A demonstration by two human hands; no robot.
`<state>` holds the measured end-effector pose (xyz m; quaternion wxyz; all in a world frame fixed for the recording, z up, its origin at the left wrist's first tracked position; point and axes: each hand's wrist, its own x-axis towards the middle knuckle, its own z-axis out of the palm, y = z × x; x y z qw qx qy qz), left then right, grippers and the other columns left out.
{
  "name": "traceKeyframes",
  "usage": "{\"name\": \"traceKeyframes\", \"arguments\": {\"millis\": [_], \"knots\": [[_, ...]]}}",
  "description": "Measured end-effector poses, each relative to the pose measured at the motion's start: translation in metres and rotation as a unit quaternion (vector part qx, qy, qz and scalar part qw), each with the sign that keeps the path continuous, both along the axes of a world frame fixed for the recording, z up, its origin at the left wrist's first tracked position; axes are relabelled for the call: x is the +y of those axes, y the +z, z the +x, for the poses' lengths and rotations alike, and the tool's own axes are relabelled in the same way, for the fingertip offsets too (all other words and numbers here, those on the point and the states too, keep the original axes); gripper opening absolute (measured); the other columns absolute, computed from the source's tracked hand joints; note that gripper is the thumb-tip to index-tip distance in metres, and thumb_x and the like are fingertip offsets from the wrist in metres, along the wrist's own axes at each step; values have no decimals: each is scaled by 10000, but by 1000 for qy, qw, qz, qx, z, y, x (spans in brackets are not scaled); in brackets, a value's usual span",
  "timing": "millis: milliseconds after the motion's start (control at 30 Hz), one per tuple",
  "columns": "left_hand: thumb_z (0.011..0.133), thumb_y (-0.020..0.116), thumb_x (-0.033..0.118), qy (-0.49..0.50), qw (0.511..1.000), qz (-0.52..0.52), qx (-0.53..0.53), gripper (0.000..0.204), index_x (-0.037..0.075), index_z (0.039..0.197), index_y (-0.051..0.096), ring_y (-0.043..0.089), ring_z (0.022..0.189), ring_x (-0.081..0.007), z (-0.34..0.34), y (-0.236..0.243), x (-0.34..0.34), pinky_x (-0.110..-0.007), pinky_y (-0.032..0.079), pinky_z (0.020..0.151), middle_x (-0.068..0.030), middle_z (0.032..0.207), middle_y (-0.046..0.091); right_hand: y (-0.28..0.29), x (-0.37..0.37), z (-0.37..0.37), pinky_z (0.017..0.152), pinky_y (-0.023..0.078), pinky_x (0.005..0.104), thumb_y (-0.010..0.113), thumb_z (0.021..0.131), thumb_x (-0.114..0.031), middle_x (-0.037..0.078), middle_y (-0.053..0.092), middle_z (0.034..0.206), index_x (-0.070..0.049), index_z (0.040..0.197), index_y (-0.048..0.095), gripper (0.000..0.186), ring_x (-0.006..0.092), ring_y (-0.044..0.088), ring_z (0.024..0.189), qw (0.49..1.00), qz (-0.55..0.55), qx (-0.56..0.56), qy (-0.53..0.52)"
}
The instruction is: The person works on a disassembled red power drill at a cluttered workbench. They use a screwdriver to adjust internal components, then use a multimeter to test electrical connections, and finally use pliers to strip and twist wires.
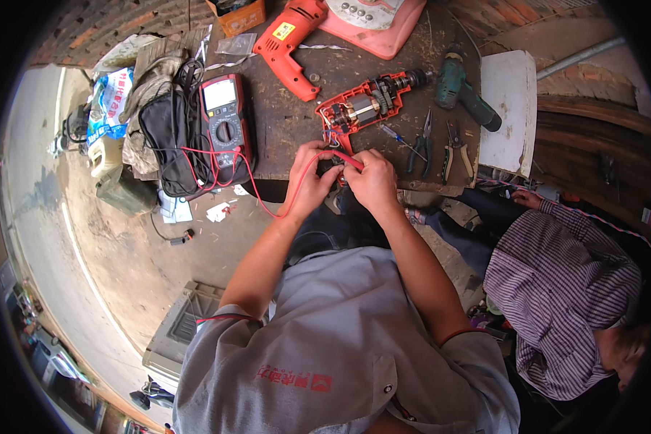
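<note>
At the table's near edge, my left hand (pixel 311 179) closes its fingers on a small dark part (pixel 330 162) wired to the open drill. My right hand (pixel 373 179) grips a red test probe (pixel 353 162), its tip close to that part and hidden by my fingers. From the probe a red lead (pixel 291 200) loops across my left wrist to the multimeter (pixel 226 123), whose screen is lit. Just beyond my hands lies the opened orange drill (pixel 365 108), its motor and gears exposed. An orange drill housing (pixel 286 47) rests farther back.
Right of my hands lie a screwdriver (pixel 396 137), pliers (pixel 422 145), wire strippers (pixel 456 153) and a green cordless drill (pixel 461 90). A black bag (pixel 172 137) sits beside the meter. At the back is a pink scale (pixel 394 36). Another person in a checked shirt (pixel 557 289) is at right.
</note>
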<state>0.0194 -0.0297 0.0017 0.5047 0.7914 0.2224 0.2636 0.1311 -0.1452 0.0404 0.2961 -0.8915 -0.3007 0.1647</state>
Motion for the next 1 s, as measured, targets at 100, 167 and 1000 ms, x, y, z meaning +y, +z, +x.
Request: {"name": "traceKeyframes", "arguments": {"millis": [100, 167, 1000], "knots": [[775, 855, 76, 11, 1000, -13, 4, 357, 16, 1045, 629, 638, 1082, -388, 1, 1, -3, -429, 542, 897, -209, 1214, 619, -4, 0, 4, 722, 531, 523, 761, 786, -174, 146, 667, 881, -65, 823, 678, 142, 409, 667, 821, 999, 37, 17, 5], [770, 856, 70, 16, 1000, -20, 7, 360, 14, 1043, 627, 641, 1083, -388, 1, 0, -2, -429, 541, 905, -210, 1204, 627, -4, 1, 7, 717, 529, 523, 766, 780, -167, 141, 661, 870, -66, 824, 677, 142, 408, 665, 811, 999, 42, 3, 28], [805, 832, -1, -2, 990, -144, -9, 427, -13, 1185, 637, 586, 1180, -215, -6, -10, 4, -325, 459, 1026, -133, 1267, 607, 29, -37, -3, 753, 552, 296, 522, 1070, -216, 112, 718, 901, 28, 1071, 691, 296, 168, 701, 821, 939, 263, 221, -4]]}}
